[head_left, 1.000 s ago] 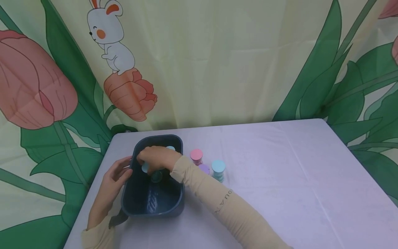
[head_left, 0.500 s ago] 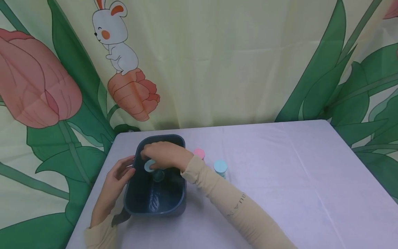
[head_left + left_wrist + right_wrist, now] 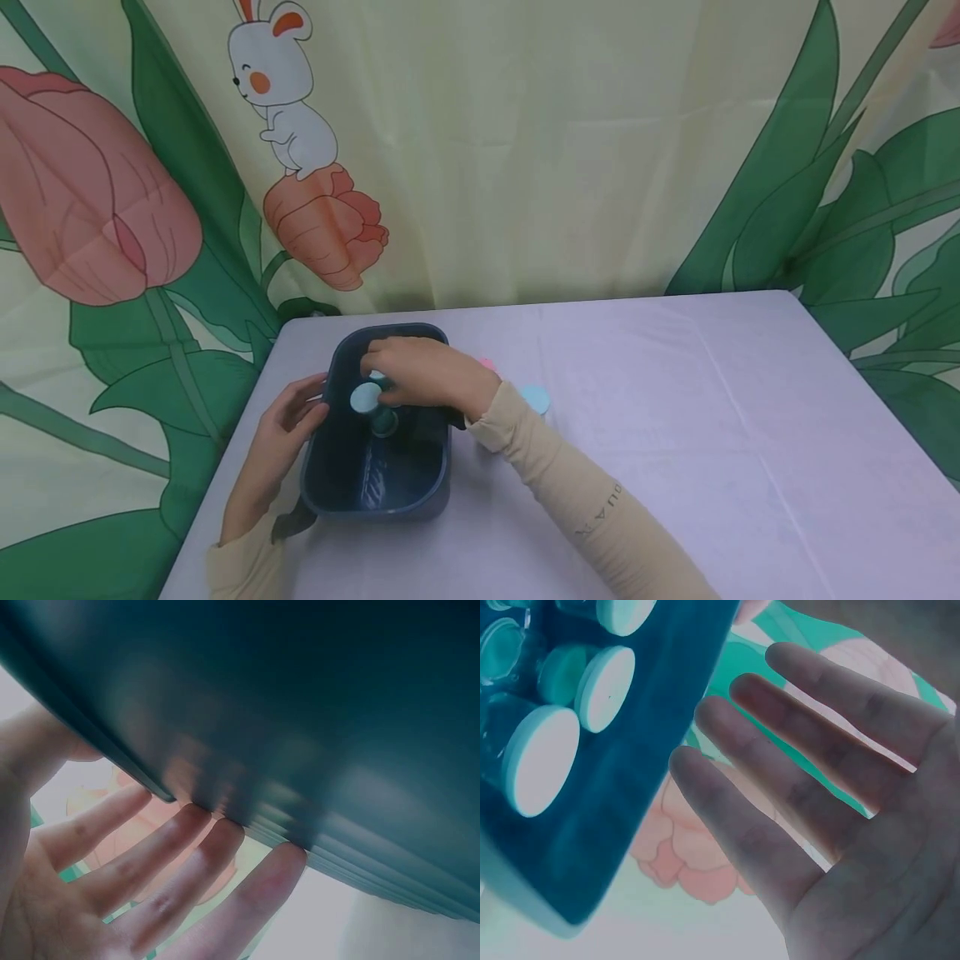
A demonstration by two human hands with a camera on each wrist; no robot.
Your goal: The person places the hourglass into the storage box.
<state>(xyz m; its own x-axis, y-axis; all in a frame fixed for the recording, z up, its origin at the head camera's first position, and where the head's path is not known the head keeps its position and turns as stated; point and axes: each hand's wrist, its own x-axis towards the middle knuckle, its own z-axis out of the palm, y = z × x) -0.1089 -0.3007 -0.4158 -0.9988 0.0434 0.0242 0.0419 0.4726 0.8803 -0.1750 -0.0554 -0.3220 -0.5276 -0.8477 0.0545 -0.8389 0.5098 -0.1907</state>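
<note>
My left hand [image 3: 288, 421] lies against the left side of a dark blue plastic bin [image 3: 367, 487]. In the left wrist view its straight fingertips touch the outer wall. My right hand [image 3: 423, 375] is over the bin in the head view, holding nothing; the right wrist view shows its fingers [image 3: 739, 832] straight and spread. Inside stand several small clear jars with round lids, including one with a light blue lid [image 3: 366, 398]. That same group appears in the right wrist view, where one pale lid [image 3: 544, 761] faces the camera. My right hand hides some jars.
Right of the bin, partly behind my right arm, are a pink-lidded jar [image 3: 487, 364] and a light-blue-lidded jar [image 3: 536, 398]. A white cloth covers the table [image 3: 675, 417]. A printed curtain [image 3: 525, 167] hangs behind it.
My right hand has let go of the light-blue-lidded jar inside the bin and moved to the right. The left hand stays at the bin's side. The view has shifted slightly.
</note>
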